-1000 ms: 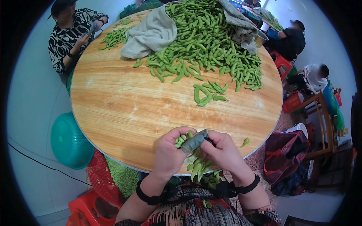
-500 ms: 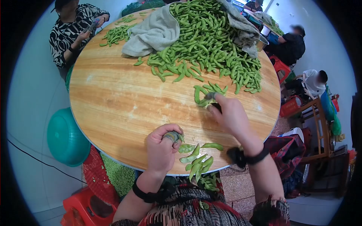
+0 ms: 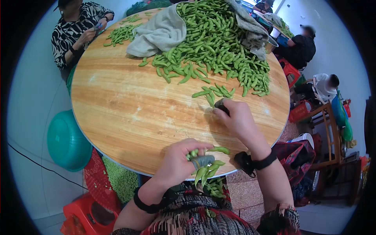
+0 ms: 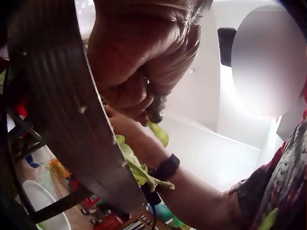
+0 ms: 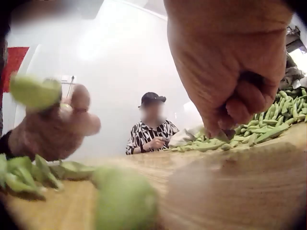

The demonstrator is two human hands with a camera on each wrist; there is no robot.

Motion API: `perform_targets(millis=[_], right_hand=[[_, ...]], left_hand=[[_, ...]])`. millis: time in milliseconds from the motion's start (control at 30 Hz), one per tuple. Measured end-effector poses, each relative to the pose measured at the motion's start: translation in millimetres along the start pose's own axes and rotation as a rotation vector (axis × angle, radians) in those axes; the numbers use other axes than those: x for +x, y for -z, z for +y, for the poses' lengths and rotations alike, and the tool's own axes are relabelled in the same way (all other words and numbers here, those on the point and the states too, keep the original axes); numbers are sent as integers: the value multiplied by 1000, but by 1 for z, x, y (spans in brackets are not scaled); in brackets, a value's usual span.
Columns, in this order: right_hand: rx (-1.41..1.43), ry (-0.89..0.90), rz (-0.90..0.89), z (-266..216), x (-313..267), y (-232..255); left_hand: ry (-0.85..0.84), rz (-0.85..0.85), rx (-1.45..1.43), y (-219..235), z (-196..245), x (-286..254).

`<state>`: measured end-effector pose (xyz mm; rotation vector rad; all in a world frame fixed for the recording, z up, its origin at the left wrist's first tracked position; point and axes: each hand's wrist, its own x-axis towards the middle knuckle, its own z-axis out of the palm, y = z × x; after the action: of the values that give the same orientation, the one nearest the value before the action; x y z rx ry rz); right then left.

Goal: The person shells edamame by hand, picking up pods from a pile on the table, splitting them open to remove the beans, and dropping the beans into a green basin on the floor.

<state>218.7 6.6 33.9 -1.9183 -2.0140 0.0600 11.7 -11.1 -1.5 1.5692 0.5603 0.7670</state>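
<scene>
Near the table's front edge, the left hand [image 3: 178,162] holds light green shelled beans [image 3: 192,155] in its curled fingers. A grey covering is on its thumb. In the right wrist view a blurred pod [image 5: 36,92] shows at the left hand's [image 5: 60,127] fingertips. Farther up the table, the right hand [image 3: 241,119] pinches a green pod [image 3: 210,100] at the small group of pods [image 3: 222,91]. Its thumb and a dark-covered finger meet there. Flattened pods [image 3: 209,171] lie at the front edge, beside the left hand.
A large pod heap [image 3: 211,39] with grey cloths [image 3: 158,37] covers the table's [image 3: 117,105] far side. A teal basin [image 3: 68,141], a red stool [image 3: 92,213] and a tray of shelled beans [image 3: 123,178] stand lower left. Other people sit farther off.
The right hand has left the left hand and reached up to the small pod group, where pods have shifted. The left hand has moved slightly toward the front edge and right since the middle frame.
</scene>
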Motion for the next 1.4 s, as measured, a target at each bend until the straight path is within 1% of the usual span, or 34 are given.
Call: perform_targets(millis=[33, 67, 100, 133, 167, 200, 267, 300, 367, 433, 467, 533, 600, 667, 700, 733, 767, 800, 867, 900, 933, 967, 1000, 1033, 1067, 1133, 1167, 1233, 1267, 1300, 1333, 1367, 1400], right_hand=[[316, -134, -87, -5, -5, 5], [634, -269, -174, -11, -11, 10], [637, -268, -175, -20, -18, 16], [844, -345, -274, -31, -26, 22], [1050, -422, -374, -40, -33, 23], [1105, -371, -356, -46, -40, 20], [1203, -369, -437, -50, -49, 18], [1206, -367, -438, -51, -51, 19], [1417, -382, -516, -53, -56, 22], [1413, -390, -534, -54, -57, 20], [1407, -401, -547, -55, -58, 19], [1396, -371, -516, -53, -60, 10], [1387, -340, -488, -53, -62, 7], [1541, -440, -528, -53, -64, 6], [1540, -440, -529, -54, -64, 9], [1654, -535, -579, -57, -63, 14], [1766, -633, -628, -58, -63, 16], [1765, -631, -630, -59, -63, 15], [1795, -636, -572, -58, -64, 10], [1789, -632, -572, -57, -65, 7], [1544, -533, -486, -55, -65, 4], [1298, -433, -402, -54, -65, 2], [1291, -426, -407, -55, -65, 0], [1167, -371, -325, -57, -65, -2], [1043, -316, -242, -58, -65, -4], [1077, -323, -255, -57, -64, -8], [1088, -345, -230, -57, -62, -10], [1093, -361, -206, -56, -62, -17], [1011, -328, -134, -56, -65, -22], [929, -296, -62, -58, -64, -24], [927, -292, -63, -61, -62, -22], [608, -200, 70, -67, -60, -17], [287, -107, 196, -70, -58, -12]], left_hand=[[58, 107, -66, -1, 0, 0], [62, 109, -64, -1, 4, 2], [201, 212, -441, -1, 11, 5], [338, 312, -820, -1, 16, 6], [340, 313, -819, -1, 12, 6], [323, 287, -872, 0, 5, 5], [307, 264, -921, 0, 1, 4], [287, 276, -926, 1, 0, 3], [266, 294, -931, 2, -1, 2], [253, 350, -891, 0, -4, 1], [253, 351, -890, -2, -5, 0], [272, 385, -870, -4, -7, -1], [247, 356, -894, -4, -4, -2], [225, 328, -919, -2, -5, -3], [218, 223, -971, 3, -6, -3], [210, 119, -1021, 6, -7, -3], [209, 122, -1021, 6, -6, -3], [198, 127, -986, 7, -5, -4], [181, 132, -954, 6, -1, -2], [173, 194, -699, 3, 1, 1], [162, 254, -443, 1, 2, 3], [153, 259, -447, -1, 1, 4], [174, 280, -358, -3, -1, 4], [195, 301, -269, -4, -2, 4], [189, 306, -271, -4, -1, 4], [202, 336, -179, -5, 2, 4], [200, 340, -182, -5, 2, 5], [212, 359, -322, -6, 0, 6], [206, 362, -325, -4, -2, 6], [248, 339, -485, -1, -6, 5], [290, 313, -645, 0, -8, 5], [287, 314, -648, -1, -8, 7], [281, 325, -590, -3, -6, 10]])
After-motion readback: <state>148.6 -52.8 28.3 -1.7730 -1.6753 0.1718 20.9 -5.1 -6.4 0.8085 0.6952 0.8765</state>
